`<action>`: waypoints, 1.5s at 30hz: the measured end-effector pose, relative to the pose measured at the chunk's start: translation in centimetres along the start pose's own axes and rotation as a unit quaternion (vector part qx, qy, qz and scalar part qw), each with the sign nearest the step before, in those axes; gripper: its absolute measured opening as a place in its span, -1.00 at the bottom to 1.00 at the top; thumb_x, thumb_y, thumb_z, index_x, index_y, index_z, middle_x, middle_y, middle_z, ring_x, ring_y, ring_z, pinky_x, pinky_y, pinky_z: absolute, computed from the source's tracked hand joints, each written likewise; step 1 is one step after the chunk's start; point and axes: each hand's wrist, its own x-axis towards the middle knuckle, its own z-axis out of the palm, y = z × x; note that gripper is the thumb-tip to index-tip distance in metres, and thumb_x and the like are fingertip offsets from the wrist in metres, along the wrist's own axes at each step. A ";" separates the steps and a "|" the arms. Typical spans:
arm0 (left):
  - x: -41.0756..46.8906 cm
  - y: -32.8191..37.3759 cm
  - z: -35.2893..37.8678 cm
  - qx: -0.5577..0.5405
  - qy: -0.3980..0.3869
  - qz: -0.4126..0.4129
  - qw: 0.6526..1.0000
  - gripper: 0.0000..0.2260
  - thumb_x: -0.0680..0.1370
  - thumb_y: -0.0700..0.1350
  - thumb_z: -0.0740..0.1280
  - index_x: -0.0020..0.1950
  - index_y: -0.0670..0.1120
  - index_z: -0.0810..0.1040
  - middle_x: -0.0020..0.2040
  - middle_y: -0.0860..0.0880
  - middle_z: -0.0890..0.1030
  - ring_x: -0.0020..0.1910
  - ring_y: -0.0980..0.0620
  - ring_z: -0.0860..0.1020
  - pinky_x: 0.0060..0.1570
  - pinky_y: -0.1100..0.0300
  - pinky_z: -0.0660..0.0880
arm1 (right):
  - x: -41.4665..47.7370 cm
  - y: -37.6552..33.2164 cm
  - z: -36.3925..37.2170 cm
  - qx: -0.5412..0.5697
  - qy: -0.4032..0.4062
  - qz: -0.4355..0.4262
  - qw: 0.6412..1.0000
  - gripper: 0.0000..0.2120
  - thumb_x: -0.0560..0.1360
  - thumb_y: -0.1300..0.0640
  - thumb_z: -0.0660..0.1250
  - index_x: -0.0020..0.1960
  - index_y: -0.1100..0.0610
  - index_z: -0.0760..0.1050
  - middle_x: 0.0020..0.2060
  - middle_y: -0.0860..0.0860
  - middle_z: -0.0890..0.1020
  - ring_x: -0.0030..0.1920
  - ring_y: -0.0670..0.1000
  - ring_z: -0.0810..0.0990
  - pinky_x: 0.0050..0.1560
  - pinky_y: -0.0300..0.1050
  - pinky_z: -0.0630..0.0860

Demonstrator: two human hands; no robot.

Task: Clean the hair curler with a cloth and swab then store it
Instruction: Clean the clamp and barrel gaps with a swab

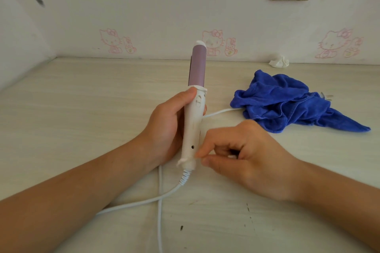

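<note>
Now, hands: our left hand [164, 123] grips the curler [194, 109]; our right hand [242, 154] pinches something thin at its base.
Cloth [287, 102]: lies aside on the desk [82, 109].
Left: storing, we judge.

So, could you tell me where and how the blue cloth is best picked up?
Probably pinch the blue cloth at its raised, bunched middle, coming from above with the right hand. The folds stand up there, whereas the flat corner pointing right offers little to grip.

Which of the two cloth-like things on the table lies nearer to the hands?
The blue cloth, crumpled right of the curler; the small white wad sits farther back by the wall.
</note>
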 end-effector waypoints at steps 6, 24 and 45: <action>0.0 0.1 -0.2 -0.017 -0.010 0.002 1.000 -0.73 0.62 0.05 0.25 0.06 -0.16 0.52 -0.19 -0.09 0.51 -0.43 0.05 0.43 -0.42 0.20 0.40 | 0.0 -0.2 0.0 -0.005 -0.003 -0.012 1.000 -0.86 0.52 0.35 0.43 -0.09 0.12 0.65 -0.51 0.00 0.29 -0.49 -0.08 0.23 -0.37 -0.31 0.26; -0.1 0.1 -0.6 -0.042 -0.027 0.008 0.999 -0.70 0.63 0.05 0.19 0.14 -0.17 0.47 -0.18 -0.08 0.51 -0.45 0.05 0.41 -0.51 0.22 0.39 | 0.1 0.0 0.0 0.032 -0.005 -0.002 0.999 -0.84 0.52 0.35 0.43 -0.10 0.11 0.65 -0.54 -0.02 0.27 -0.50 -0.10 0.22 -0.37 -0.35 0.26; 0.1 -0.2 -0.9 -0.046 -0.051 0.010 0.998 -0.67 0.63 0.08 0.19 0.14 -0.17 0.50 -0.13 -0.09 0.53 -0.43 0.04 0.41 -0.46 0.20 0.41 | 0.1 0.2 -0.2 0.020 0.018 -0.009 1.000 -0.82 0.51 0.36 0.44 -0.11 0.10 0.65 -0.53 -0.03 0.29 -0.50 -0.14 0.23 -0.37 -0.39 0.25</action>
